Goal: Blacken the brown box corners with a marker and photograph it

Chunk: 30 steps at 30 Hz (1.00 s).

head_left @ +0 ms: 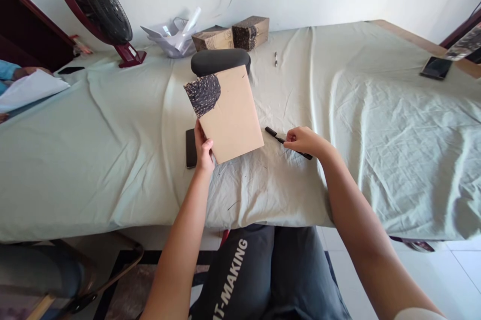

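My left hand (pixel 205 148) grips the lower left edge of a tan cardboard box (pixel 235 119), its thumb near the front edge. The box is tilted, with one broad face towards me. Dense black drawing with small pale gaps fills its upper left corner; the rest of that face is almost plain. To the right, my right hand (pixel 302 140) is closed on a black marker (pixel 306 155) low over the cloth, fingers pinched together. A black marker cap (pixel 270 131) is at the thin end of the marker; whether it touches the tip I cannot tell.
A phone (pixel 191 148) lies left of the box, and a black case (pixel 220 61) behind it. Farther back stand two patterned cardboard boxes (pixel 251 32), a basket (pixel 175 44) and a fan (pixel 93 4). A small pen (pixel 276 59) lies on the cloth. Another person's hand (pixel 32 72) holds paper at left.
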Available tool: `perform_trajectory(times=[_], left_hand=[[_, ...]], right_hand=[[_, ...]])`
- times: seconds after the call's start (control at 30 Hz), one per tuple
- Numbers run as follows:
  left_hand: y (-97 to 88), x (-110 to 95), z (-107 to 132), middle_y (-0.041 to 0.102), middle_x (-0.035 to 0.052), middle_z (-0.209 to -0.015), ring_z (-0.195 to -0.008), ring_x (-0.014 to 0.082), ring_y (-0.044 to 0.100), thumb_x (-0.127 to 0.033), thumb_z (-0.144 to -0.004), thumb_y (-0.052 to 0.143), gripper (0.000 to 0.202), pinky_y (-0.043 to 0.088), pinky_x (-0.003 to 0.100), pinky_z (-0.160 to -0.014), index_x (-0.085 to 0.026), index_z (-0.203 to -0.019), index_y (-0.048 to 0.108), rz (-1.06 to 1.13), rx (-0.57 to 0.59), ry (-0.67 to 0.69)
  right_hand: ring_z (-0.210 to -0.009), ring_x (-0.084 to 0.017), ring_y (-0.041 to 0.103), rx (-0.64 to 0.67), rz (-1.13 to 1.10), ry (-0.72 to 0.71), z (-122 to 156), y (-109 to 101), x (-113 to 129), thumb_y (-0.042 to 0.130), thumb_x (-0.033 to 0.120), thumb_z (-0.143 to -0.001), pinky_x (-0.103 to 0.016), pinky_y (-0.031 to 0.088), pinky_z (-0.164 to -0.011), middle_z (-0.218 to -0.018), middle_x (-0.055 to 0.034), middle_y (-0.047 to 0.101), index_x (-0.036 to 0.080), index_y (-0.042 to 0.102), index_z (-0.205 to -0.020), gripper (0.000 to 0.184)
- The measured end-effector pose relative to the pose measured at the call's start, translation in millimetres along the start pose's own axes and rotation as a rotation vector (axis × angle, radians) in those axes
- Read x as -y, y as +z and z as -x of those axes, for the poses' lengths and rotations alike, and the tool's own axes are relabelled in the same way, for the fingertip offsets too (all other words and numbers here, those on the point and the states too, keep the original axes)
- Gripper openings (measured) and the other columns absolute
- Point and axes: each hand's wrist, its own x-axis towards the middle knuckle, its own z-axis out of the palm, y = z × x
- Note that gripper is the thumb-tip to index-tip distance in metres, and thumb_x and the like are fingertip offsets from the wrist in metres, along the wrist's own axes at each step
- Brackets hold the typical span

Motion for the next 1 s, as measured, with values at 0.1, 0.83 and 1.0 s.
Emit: perform_trajectory(times=[0.1,0.83,1.0], left_hand=[[0.6,-1,0,0.066,0.0054,-0.146,-0.154,0.0363,0.051,-0.063,-0.071,0.083,0.072,0.048,0.050,-0.124,-0.037,-0.137,0.069,-0.001,-0.004,-0.001],[4.8,-6,0,0.063,0.0063,-0.154,-0.156,0.0391,0.048,-0.063,-0.073,0.081,0.078,0.042,0.054,-0.129,-0.037,-0.144,0.066,-0.018,0.043,0.016],[2.4,-3,-1,0.064,0.0063,-0.151,-0.158,0.0393,0.046,-0.064,-0.072,0.082,0.078,0.040,0.055,-0.131,-0.038,-0.144,0.067,-0.021,0.041,0.016]], right_hand=[[-0.069,-0.017,0.058,-0.007,0.002,-0.003,0,1,1,0.068,0.029,-0.083,-0.032,0.037,-0.060,-0.077,-0.0037,0.067,0.022,0.061,-0.073,0.014],[-0.088,-0.023,0.065,-0.253,0.196,-0.052,-13,35,23,0.063,0.037,-0.096,-0.033,0.036,-0.064,-0.112,-0.0099,0.076,0.020,0.071,-0.108,0.023],[-0.093,-0.025,0.067,-0.306,0.188,-0.019,-18,43,28,0.062,0.049,-0.102,-0.032,0.033,-0.062,-0.120,-0.0104,0.073,0.022,0.071,-0.126,0.037]])
